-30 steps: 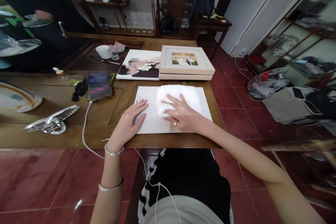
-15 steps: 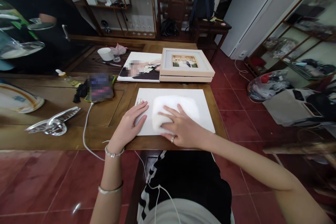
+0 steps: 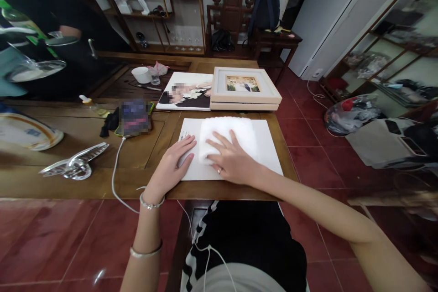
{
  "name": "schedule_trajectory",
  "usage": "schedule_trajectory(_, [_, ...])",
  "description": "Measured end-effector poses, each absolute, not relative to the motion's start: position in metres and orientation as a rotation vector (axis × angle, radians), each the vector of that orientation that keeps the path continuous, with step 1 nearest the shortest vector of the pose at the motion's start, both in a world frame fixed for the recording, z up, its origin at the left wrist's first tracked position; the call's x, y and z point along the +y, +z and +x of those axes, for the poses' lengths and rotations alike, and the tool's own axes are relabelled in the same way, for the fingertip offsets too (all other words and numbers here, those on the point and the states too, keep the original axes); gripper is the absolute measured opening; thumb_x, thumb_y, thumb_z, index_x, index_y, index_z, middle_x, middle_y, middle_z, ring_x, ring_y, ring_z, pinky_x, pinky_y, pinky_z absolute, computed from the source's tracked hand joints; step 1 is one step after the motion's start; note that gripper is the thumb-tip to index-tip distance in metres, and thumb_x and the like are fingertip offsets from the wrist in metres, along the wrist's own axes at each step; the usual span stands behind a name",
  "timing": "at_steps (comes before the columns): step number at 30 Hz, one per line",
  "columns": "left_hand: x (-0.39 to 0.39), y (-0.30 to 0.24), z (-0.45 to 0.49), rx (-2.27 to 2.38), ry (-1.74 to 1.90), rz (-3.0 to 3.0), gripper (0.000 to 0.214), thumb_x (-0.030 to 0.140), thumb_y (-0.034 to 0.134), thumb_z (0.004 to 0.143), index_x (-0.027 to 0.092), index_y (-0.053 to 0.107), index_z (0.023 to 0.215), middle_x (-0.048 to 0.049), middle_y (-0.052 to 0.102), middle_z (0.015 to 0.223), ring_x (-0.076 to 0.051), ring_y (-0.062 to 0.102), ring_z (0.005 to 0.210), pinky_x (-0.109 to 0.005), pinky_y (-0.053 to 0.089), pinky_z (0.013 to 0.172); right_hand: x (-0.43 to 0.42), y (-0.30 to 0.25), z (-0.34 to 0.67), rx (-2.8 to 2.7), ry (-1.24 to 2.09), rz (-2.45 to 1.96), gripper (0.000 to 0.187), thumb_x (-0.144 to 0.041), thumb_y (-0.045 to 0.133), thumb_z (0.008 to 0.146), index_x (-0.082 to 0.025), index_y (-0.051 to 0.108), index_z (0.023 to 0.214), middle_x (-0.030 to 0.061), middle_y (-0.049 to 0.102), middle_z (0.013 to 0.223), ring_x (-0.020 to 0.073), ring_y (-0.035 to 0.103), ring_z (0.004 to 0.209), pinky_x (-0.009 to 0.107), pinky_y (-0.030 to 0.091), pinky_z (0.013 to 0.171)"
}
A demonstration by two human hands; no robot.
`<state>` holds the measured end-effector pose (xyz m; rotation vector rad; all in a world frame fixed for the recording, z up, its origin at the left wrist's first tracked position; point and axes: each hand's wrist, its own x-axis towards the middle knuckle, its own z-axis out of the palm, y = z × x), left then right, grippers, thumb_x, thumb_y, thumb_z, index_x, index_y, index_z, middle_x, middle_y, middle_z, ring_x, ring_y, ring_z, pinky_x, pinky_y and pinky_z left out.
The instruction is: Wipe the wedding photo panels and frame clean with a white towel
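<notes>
A flat white board (image 3: 268, 155) lies near the front edge of the wooden table. On top of it is a folded, fluffy white cloth (image 3: 244, 130). My right hand (image 3: 231, 157) rests on the cloth with its fingers spread, pressing it against the board; a ring shows on one finger. Flat on the board's left side lies my left hand (image 3: 174, 162), fingers stretched out and thumb apart, just left of the cloth. Small dark print shows beside its fingertips.
Behind the board are a stacked pair of pale frames (image 3: 246, 89) and a photo print (image 3: 186, 91). To the left lie a phone-like device (image 3: 135, 117) with a white cable, a silver ornament (image 3: 75, 162), a small bottle (image 3: 94, 106) and a white cup (image 3: 141, 74).
My right hand has slid the white cloth slightly away from me toward the board's far edge. My left hand stays in place on the board. The view has shifted a little.
</notes>
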<state>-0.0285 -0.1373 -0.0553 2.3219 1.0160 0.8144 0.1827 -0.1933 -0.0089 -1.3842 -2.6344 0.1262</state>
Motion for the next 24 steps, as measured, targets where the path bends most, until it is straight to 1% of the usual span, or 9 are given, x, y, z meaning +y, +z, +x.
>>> schedule_trajectory(4, [-0.136, -0.057, -0.029, 1.001, 0.824, 2.318, 0.038, 0.031, 0.046, 0.092, 0.018, 0.059, 0.126, -0.0096, 0.052, 0.140, -0.024, 0.043, 0.133, -0.046, 0.033, 0.113, -0.237, -0.002, 0.168, -2.715, 0.209, -1.266, 0.027, -0.021, 0.052, 0.086, -0.022, 0.069, 0.107, 0.0162, 0.043, 0.144, 0.0411, 0.023, 0.138, 0.074, 0.017, 0.103])
schedule_trajectory(8, [-0.136, -0.057, -0.030, 0.988, 0.809, 2.329, 0.040, 0.029, 0.045, 0.092, 0.016, 0.058, 0.128, -0.0103, 0.051, 0.140, -0.025, 0.042, 0.134, -0.046, 0.033, 0.113, -0.254, 0.005, 0.164, -2.736, 0.317, -1.217, 0.024, -0.023, 0.052, 0.087, -0.022, 0.069, 0.103, 0.0151, 0.044, 0.144, 0.0398, 0.026, 0.138, 0.072, 0.021, 0.104])
schedule_trajectory(11, [-0.136, -0.056, -0.029, 0.998, 0.813, 2.321, 0.039, 0.030, 0.046, 0.092, 0.017, 0.058, 0.127, -0.0098, 0.052, 0.140, -0.025, 0.043, 0.133, -0.046, 0.033, 0.113, -0.241, 0.005, 0.169, -2.697, 0.331, -1.262, 0.023, -0.023, 0.052, 0.088, -0.022, 0.069, 0.104, 0.0129, 0.047, 0.142, 0.0361, 0.028, 0.138, 0.070, 0.022, 0.105])
schedule_trajectory(14, [-0.136, -0.057, -0.029, 1.002, 0.827, 2.315, 0.038, 0.031, 0.046, 0.093, 0.019, 0.058, 0.127, -0.0090, 0.052, 0.139, -0.025, 0.044, 0.133, -0.047, 0.033, 0.113, -0.216, 0.002, 0.177, -2.623, 0.288, -1.332, 0.026, -0.022, 0.049, 0.090, -0.021, 0.067, 0.108, 0.0125, 0.048, 0.142, 0.0338, 0.029, 0.138, 0.068, 0.020, 0.106])
schedule_trajectory(16, [-0.136, -0.058, -0.030, 1.000, 0.830, 2.320, 0.038, 0.031, 0.046, 0.093, 0.020, 0.058, 0.128, -0.0089, 0.052, 0.140, -0.024, 0.043, 0.133, -0.047, 0.033, 0.113, -0.198, 0.001, 0.180, -2.571, 0.286, -1.392, 0.027, -0.021, 0.047, 0.091, -0.019, 0.064, 0.112, 0.0132, 0.047, 0.142, 0.0335, 0.029, 0.138, 0.068, 0.020, 0.107])
schedule_trajectory(19, [-0.136, -0.061, -0.031, 1.006, 0.841, 2.323, 0.039, 0.032, 0.047, 0.093, 0.019, 0.057, 0.128, -0.0090, 0.052, 0.139, -0.025, 0.043, 0.133, -0.046, 0.032, 0.113, -0.173, 0.000, 0.181, -2.529, 0.320, -1.492, 0.029, -0.020, 0.046, 0.092, -0.018, 0.062, 0.116, 0.0140, 0.048, 0.142, 0.0353, 0.027, 0.139, 0.070, 0.020, 0.106])
schedule_trajectory(21, [-0.137, -0.060, -0.031, 1.019, 0.847, 2.303, 0.041, 0.033, 0.046, 0.093, 0.018, 0.054, 0.131, -0.0090, 0.052, 0.140, -0.024, 0.043, 0.133, -0.044, 0.032, 0.113, -0.163, -0.001, 0.177, -2.527, 0.317, -1.545, 0.030, -0.020, 0.045, 0.092, -0.019, 0.061, 0.117, 0.0138, 0.047, 0.142, 0.0373, 0.026, 0.139, 0.072, 0.019, 0.104])
schedule_trajectory(24, [-0.142, -0.056, -0.032, 1.027, 0.859, 2.227, 0.047, 0.033, 0.040, 0.096, 0.018, 0.042, 0.141, -0.0083, 0.046, 0.145, -0.023, 0.041, 0.135, -0.041, 0.030, 0.114, -0.160, -0.005, 0.166, -2.526, 0.210, -1.554, 0.030, -0.020, 0.045, 0.091, -0.018, 0.061, 0.117, 0.0145, 0.047, 0.142, 0.0389, 0.026, 0.138, 0.074, 0.018, 0.103])
